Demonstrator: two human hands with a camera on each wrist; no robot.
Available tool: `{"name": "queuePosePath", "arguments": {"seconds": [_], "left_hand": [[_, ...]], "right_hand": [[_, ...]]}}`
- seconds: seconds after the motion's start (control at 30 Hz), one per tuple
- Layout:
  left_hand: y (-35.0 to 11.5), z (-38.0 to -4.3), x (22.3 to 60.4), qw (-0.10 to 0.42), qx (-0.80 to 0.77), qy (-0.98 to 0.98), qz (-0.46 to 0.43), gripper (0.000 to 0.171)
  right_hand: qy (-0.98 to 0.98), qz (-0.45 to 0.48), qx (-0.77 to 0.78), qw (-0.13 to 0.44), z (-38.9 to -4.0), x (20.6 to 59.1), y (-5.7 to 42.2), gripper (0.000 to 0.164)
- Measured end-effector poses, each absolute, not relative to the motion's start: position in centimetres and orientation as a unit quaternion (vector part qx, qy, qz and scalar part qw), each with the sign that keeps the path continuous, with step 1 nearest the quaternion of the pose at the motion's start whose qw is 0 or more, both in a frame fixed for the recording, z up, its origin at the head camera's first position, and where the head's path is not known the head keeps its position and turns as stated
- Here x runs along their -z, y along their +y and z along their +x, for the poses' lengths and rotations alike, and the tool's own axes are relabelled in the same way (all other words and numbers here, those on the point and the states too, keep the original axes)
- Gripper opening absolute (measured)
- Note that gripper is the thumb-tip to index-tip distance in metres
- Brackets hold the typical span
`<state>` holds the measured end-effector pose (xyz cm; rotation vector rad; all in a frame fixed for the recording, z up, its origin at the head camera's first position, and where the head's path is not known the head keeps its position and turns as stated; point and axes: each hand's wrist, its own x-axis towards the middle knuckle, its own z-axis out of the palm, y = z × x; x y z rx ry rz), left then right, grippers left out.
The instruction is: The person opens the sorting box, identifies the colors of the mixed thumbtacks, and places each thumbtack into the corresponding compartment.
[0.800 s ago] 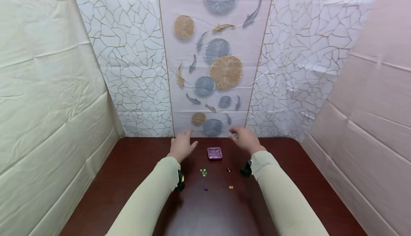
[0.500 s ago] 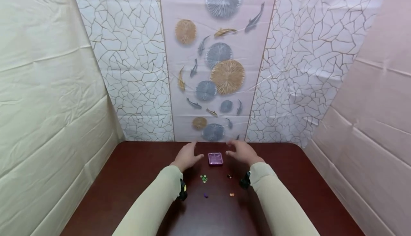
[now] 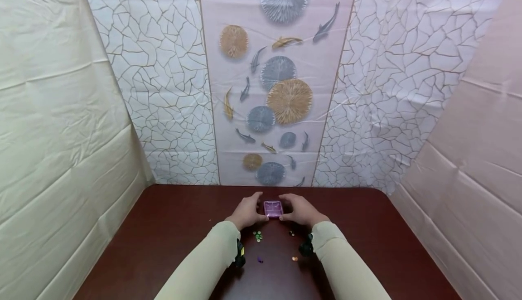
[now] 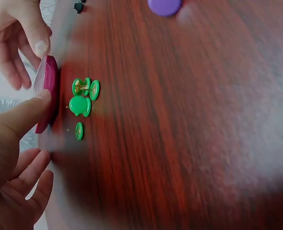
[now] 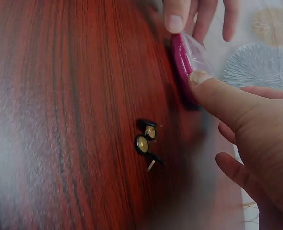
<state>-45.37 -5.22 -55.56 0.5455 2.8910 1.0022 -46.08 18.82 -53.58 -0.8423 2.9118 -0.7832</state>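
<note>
A small pink box [image 3: 273,209] with a clear top lies towards the far side of the table. My left hand [image 3: 246,212] is at its left, the thumb tip touching the pink near edge [image 4: 50,79]. From the right, my right hand [image 3: 301,210] touches the same edge with its thumb. The other fingers of both hands are spread loosely around the box, and whether any touch its far side is hidden. Green thumbtacks [image 4: 79,104] lie in a cluster nearer to me by the left hand. Black thumbtacks [image 5: 142,143] lie by the right hand.
Closer to me on the dark red wood table [image 3: 183,227] are a purple piece [image 3: 260,259] and some orange pieces [image 3: 295,258]. Patterned cloth [image 3: 285,155] hangs behind the table's far edge. Plain cloth walls [image 3: 456,191] stand at both sides.
Both hands have come down and inward from either side of the pink box, and their thumbs now touch its near edge. The head view has tilted slightly upward.
</note>
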Motion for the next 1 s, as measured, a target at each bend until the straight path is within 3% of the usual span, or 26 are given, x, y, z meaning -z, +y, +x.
{"name": "queuePosePath", "arguments": {"seconds": [0.57,1.0], "left_hand": [[-4.7,-46.1,57.0,0.008,-0.394,0.905,0.159,0.088],[-4.7,-46.4,57.0,0.010,-0.402,0.903,0.153,0.086]], "right_hand": [[0.918,-0.282,0.279,0.010,-46.5,54.3,18.1,0.058],[0.922,-0.266,0.279,0.047,-47.3,53.5,18.5,0.041]]}}
